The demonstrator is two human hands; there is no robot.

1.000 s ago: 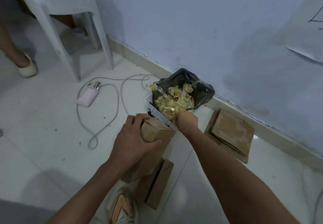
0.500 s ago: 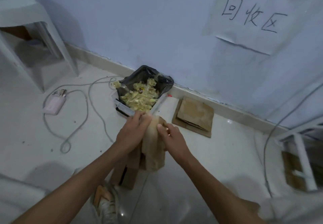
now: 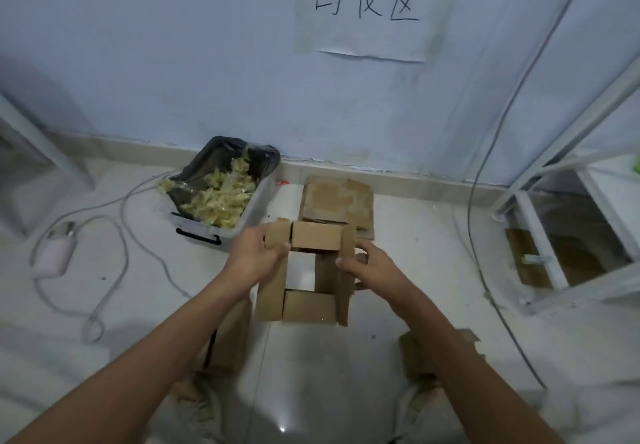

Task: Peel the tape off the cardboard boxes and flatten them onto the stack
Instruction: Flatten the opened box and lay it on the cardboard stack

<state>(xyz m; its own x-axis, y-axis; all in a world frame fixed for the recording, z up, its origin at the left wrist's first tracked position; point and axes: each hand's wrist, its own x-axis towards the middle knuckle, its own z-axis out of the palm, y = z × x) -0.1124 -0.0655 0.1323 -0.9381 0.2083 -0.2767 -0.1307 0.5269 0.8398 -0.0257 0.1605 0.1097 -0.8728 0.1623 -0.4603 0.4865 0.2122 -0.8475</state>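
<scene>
Cardboard box [image 3: 306, 270], one, opened at both ends with flaps splayed, held above the floor between two hands. Left hand [image 3: 254, 256] grips its left wall, thumb curled over the edge; right hand [image 3: 367, 268] grips the right wall. Beyond the grip: one stack of flattened cardboard [image 3: 337, 201] against the wall. Beyond-left: one bin [image 3: 221, 194] of crumpled tape. Below the forearms: two more boxes, [image 3: 230, 336] and [image 3: 414, 357].

Box [image 3: 304, 272] now pulled open w/ both hands [image 3: 254, 256], flaps out; was squeezed narrow 0.5 s ago.
</scene>
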